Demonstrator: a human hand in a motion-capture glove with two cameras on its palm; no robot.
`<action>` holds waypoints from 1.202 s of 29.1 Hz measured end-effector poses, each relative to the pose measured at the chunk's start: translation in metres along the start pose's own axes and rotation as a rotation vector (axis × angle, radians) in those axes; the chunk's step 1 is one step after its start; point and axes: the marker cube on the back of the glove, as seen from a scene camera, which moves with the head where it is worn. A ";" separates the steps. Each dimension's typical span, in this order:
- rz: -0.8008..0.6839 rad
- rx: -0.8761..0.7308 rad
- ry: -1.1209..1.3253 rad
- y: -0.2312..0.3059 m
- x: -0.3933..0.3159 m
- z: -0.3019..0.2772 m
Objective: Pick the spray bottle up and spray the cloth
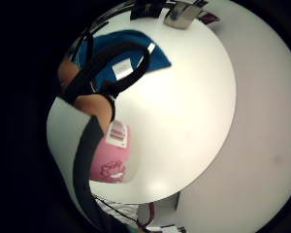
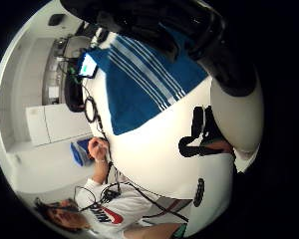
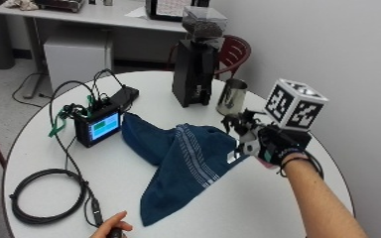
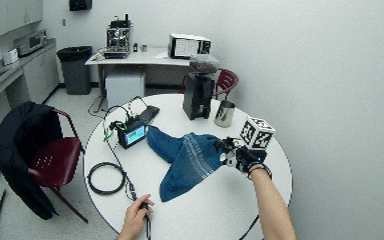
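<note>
One hand at work: black-gloved right hand (image 3: 273,146), fingers curled round a pink plastic spray bottle with a white barcode label (image 1: 111,162). Held above the round white table (image 3: 256,208), just beside the blue cloth with pale stripes (image 3: 177,158), at the cloth's edge nearest the wall. Seems to have a white nozzle end poking out of the fist toward the cloth, though too small to be sure of. Pick-up judged done; spraying not yet.

Hinges on one relation: cloth directly in front of the fist, spread with its long axis running from the far side of the table toward the person. Needs only the nozzle kept pointed at the striped part and the trigger squeezed.

Beyond the cloth, a steel cup (image 3: 232,96) and a tall black grinder (image 3: 194,74). On the cloth's other side, a small black device with a lit screen (image 3: 98,126) and a coiled black cable (image 3: 42,196). Near the cloth's lowest corner, the bare left hand (image 3: 111,225) on the table.
</note>
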 end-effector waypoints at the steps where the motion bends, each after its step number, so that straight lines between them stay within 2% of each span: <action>1: -0.005 0.024 0.001 0.001 -0.002 -0.014; 4: -0.022 0.088 -0.009 0.004 -0.010 -0.048; 7: -0.028 0.100 -0.025 0.004 -0.017 -0.053; 16: -0.024 -0.084 -0.047 0.005 -0.018 0.041; 23: -0.089 0.120 -0.284 0.009 -0.042 0.003; 28: -0.234 0.246 -0.544 0.015 -0.085 -0.027; 32: -0.334 0.260 -0.683 0.013 -0.127 -0.030; 35: -0.376 0.245 -0.721 0.006 -0.154 -0.010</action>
